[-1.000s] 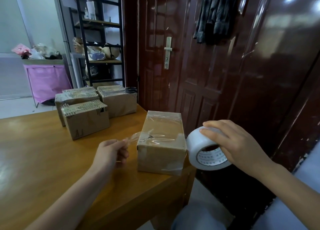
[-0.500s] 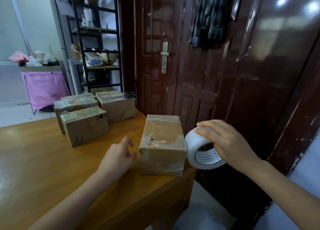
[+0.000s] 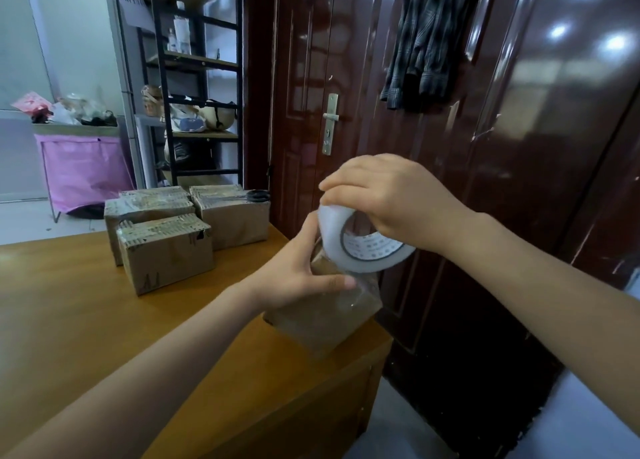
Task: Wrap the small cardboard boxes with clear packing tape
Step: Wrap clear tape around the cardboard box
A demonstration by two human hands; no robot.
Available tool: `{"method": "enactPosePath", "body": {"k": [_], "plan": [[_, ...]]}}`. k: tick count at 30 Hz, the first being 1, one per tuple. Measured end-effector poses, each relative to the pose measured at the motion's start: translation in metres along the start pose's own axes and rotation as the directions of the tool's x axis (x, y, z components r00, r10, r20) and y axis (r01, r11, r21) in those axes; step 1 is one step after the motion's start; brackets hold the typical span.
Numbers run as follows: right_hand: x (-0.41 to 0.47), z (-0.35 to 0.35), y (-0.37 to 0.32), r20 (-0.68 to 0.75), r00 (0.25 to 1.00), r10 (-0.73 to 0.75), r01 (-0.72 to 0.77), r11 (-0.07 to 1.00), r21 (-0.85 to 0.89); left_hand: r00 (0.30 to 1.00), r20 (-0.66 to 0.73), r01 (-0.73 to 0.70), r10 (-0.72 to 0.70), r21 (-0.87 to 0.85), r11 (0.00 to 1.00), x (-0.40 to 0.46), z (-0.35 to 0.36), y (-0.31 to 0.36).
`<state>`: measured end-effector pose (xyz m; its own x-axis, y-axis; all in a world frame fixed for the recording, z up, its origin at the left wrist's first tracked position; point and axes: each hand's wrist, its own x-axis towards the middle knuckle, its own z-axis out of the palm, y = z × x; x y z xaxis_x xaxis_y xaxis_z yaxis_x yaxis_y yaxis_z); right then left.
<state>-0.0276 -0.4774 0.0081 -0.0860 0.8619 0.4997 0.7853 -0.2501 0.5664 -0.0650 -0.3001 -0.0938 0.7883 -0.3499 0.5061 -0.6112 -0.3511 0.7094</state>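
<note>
Head view: I see the brown cardboard box, glossy with clear film, at the wooden table's near right corner. My left hand presses it with spread fingers; my right hand grips the white tape roll just above.

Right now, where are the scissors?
In the head view, the scissors lie atop the rear right box of the stack, left of the door.

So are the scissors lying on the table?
No, the scissors lie on top of a cardboard box at the back, not on the table.
</note>
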Motion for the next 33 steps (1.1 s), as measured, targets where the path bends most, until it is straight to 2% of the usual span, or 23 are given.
{"method": "enactPosePath", "body": {"k": [4, 7, 9, 12, 15, 18, 21, 24, 29, 31, 33], "plan": [[0.022, 0.020, -0.013, -0.029, 0.998, 0.055, -0.051, 0.993, 0.107, 0.986, -0.162, 0.014, -0.033, -0.117, 0.993, -0.025, 0.007, -0.031], [0.030, 0.033, -0.019, -0.051, 0.967, 0.248, -0.225, 0.934, 0.278, 0.960, -0.267, 0.040, -0.084, -0.169, 0.985, -0.043, 0.002, -0.049], [0.030, 0.046, -0.023, 0.008, 0.933, 0.360, -0.328, 0.841, 0.431, 0.949, -0.289, 0.075, -0.122, -0.169, 0.983, -0.051, -0.002, -0.057], [0.025, 0.063, -0.035, 0.046, 0.854, 0.519, -0.411, 0.616, 0.672, 0.949, -0.281, 0.102, -0.144, -0.160, 0.982, -0.056, -0.006, -0.067], [0.013, 0.076, -0.050, 0.021, 0.726, 0.687, -0.393, 0.391, 0.832, 0.947, -0.291, 0.088, -0.136, -0.173, 0.981, -0.054, 0.000, -0.071], [0.004, 0.084, -0.063, 0.000, 0.649, 0.760, -0.341, 0.291, 0.894, 0.948, -0.297, 0.059, -0.116, -0.195, 0.979, -0.052, 0.003, -0.073], [-0.005, 0.085, -0.063, 0.032, 0.657, 0.753, -0.397, 0.309, 0.864, 0.956, -0.276, 0.045, -0.094, -0.178, 0.983, -0.052, 0.002, -0.077], [-0.007, 0.074, -0.050, 0.096, 0.736, 0.670, -0.426, 0.349, 0.835, 0.954, -0.281, 0.054, -0.102, -0.171, 0.984, -0.052, 0.000, -0.079], [-0.015, 0.034, -0.021, 0.200, 0.860, 0.469, -0.451, 0.518, 0.727, 0.966, -0.254, 0.021, -0.057, -0.144, 0.989, -0.052, -0.003, -0.076], [-0.033, 0.014, -0.006, 0.259, 0.875, 0.408, -0.469, 0.587, 0.660, 0.965, -0.261, 0.002, -0.030, -0.107, 0.994, -0.053, -0.004, -0.079], [-0.059, -0.001, 0.009, 0.412, 0.837, 0.360, -0.540, 0.663, 0.518, 0.965, -0.263, -0.006, -0.013, -0.070, 0.998, -0.053, -0.006, -0.081]]}}
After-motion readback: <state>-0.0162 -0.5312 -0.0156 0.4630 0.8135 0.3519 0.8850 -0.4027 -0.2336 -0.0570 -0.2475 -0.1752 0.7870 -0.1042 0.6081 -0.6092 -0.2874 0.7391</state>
